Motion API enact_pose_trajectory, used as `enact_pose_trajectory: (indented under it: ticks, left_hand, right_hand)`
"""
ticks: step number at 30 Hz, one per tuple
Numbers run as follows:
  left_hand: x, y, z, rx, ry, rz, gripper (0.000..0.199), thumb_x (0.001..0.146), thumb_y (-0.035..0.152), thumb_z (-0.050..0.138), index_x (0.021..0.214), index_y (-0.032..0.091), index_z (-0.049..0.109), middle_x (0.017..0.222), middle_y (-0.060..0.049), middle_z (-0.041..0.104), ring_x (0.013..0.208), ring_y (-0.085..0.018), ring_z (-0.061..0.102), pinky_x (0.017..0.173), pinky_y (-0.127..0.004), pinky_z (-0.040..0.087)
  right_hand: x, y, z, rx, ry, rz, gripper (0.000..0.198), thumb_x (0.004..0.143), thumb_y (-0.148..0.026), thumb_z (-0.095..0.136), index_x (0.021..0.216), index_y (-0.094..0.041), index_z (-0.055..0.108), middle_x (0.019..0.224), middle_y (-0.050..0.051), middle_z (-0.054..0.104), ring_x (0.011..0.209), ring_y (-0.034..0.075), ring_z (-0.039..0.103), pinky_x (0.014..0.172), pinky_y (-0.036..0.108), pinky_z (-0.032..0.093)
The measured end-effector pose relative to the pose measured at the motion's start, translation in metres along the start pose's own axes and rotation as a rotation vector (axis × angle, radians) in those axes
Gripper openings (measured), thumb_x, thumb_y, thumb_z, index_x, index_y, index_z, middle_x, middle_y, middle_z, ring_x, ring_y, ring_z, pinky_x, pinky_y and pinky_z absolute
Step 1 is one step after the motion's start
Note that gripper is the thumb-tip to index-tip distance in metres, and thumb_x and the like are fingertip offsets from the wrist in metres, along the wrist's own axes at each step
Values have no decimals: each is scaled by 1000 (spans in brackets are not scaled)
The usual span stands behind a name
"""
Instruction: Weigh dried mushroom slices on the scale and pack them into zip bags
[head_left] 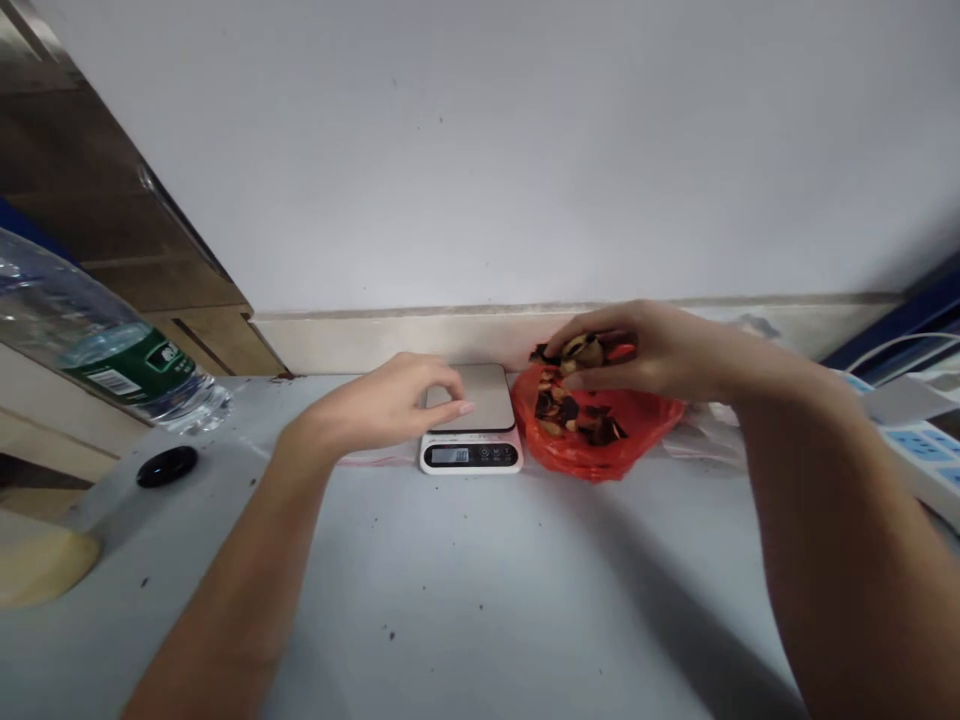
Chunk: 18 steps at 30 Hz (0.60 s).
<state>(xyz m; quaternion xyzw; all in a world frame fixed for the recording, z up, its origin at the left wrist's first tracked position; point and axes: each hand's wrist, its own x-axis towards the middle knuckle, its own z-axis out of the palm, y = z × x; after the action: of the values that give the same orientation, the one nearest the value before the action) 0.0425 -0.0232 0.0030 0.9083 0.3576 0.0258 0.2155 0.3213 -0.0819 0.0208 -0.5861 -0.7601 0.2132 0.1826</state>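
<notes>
Right forearm (832, 480) is stretched over the table (465, 590). Dried pieces (581, 352) are clamped in the fingers of the right hand (651, 345), above the red bag (556, 462); by the left hand (386, 408), thumb and forefinger are held apart over the scale (489, 402). Near the table's back edge, scale and red bag are set side by side.

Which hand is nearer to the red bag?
Right. The right hand is over the red bag, holding dried pieces; the left hand is farther off, by the scale left of the bag.
</notes>
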Motion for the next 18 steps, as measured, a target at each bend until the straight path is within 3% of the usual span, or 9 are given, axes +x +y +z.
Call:
enact_pose_trajectory:
  ticks: [4,7,13,18]
  left_hand:
    - [-18,-18,-18,30,-181,-284,32,94,49,50,98,24,71,107,-4,76,98,-25,68,80,-31,48]
    - [-24,-27,-26,79,-205,-438,33,93,49,49,98,23,68,110,-6,76,99,-26,69,79,-31,48]
    - [-28,-38,-25,68,-277,-520,35,93,52,49,108,25,66,121,-6,74,101,-24,69,78,-30,49]
    - [-27,-37,-22,77,-274,-519,40,94,52,48,120,27,65,126,-6,74,102,-25,70,79,-30,49]
  right_hand:
    - [26,-29,17,1,45,-57,33,81,-32,67,111,-25,79,106,3,80,93,23,72,81,33,56]
    - [49,-45,40,-37,7,-54,30,82,-23,66,108,-25,79,99,1,80,85,20,71,79,31,54]
    - [77,-54,81,-207,-158,28,31,81,-5,64,101,-23,79,98,5,79,89,21,70,74,27,48]
    - [77,-52,87,-214,-226,78,20,78,-9,70,91,-23,77,94,5,78,87,21,69,70,26,46]
